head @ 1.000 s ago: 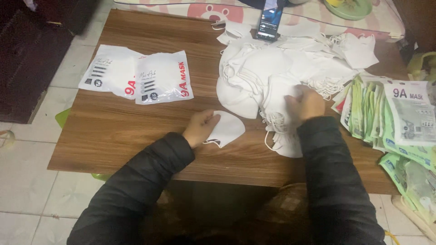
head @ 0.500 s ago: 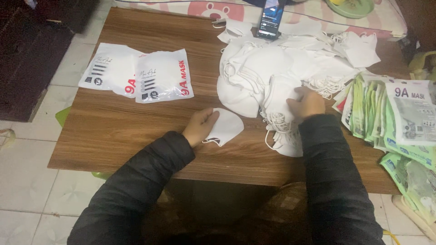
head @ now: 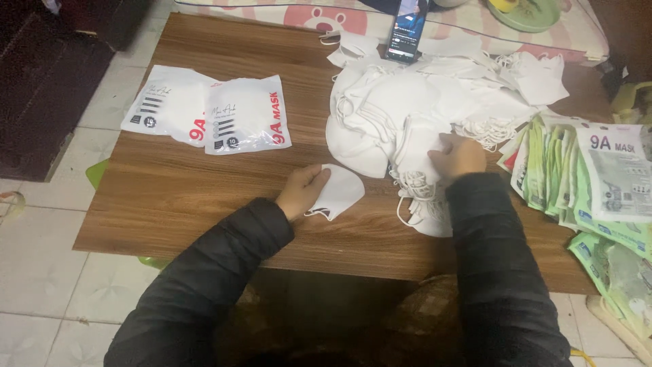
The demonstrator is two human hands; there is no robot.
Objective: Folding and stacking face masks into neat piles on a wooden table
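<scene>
My left hand (head: pixel 301 191) rests on the wooden table (head: pixel 204 197) and pinches the edge of a single folded white face mask (head: pixel 341 191) lying flat. Just to the right, my right hand (head: pixel 459 155) presses into a big heap of loose white masks (head: pixel 414 109) with tangled ear loops, its fingers curled on masks at the heap's near edge. Both arms wear dark padded sleeves.
Two sealed white mask packets (head: pixel 210 114) lie at the table's left. A fanned stack of green-and-white empty packets (head: pixel 591 183) covers the right edge. A phone (head: pixel 406 26) stands propped behind the heap. A green dish (head: pixel 530 12) sits on pink bedding beyond.
The right hand has shifted slightly within the heap. The left hand and the single mask have stayed in place.
</scene>
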